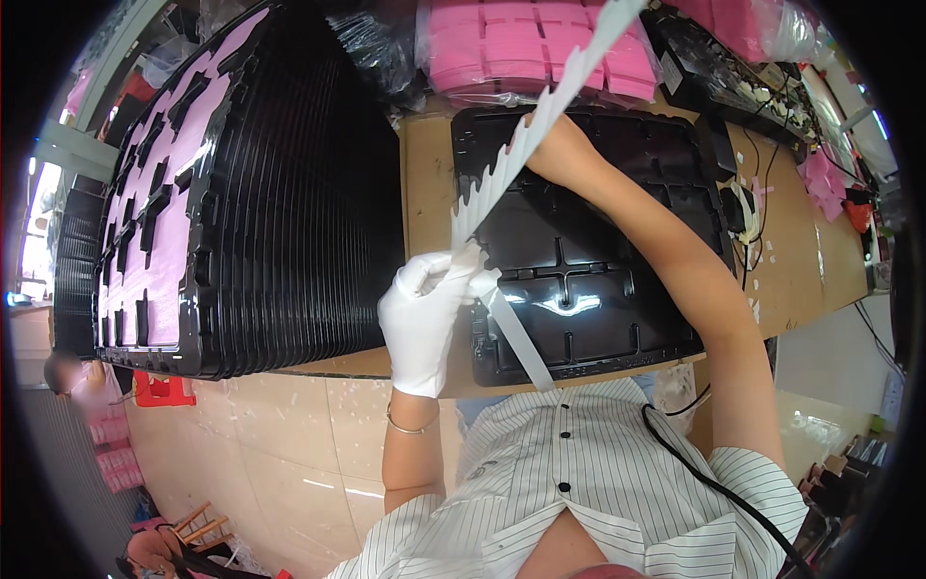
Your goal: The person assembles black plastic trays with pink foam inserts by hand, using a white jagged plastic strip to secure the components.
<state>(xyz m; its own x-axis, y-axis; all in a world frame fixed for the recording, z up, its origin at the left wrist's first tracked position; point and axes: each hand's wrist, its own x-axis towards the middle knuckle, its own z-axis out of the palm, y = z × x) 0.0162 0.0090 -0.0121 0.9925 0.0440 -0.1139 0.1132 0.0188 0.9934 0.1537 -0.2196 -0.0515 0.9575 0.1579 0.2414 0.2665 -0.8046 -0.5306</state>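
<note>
A long white strip (pixel 569 89) with a notched edge rises slantwise from my left hand toward the top of the view. My left hand (pixel 421 307), in a white glove, is closed on its lower end, fingers pinched together. From there a narrower white tail (pixel 521 343) hangs down toward my shirt. My bare right hand (pixel 559 152) is behind the strip's middle, fingers curled and partly hidden by it; what they hold cannot be made out. Under both hands lies a glossy black plastic tray (pixel 617 333) with cross-shaped ridges.
On the left stands a tall stack of black trays (pixel 289 212), its end face showing pink sheets (pixel 145 280). Plastic-wrapped pink sheets (pixel 511 48) lie at the back of the brown table (pixel 424 183). Cables and clutter (pixel 762 106) fill the far right. A red stool (pixel 164 389) stands on the floor.
</note>
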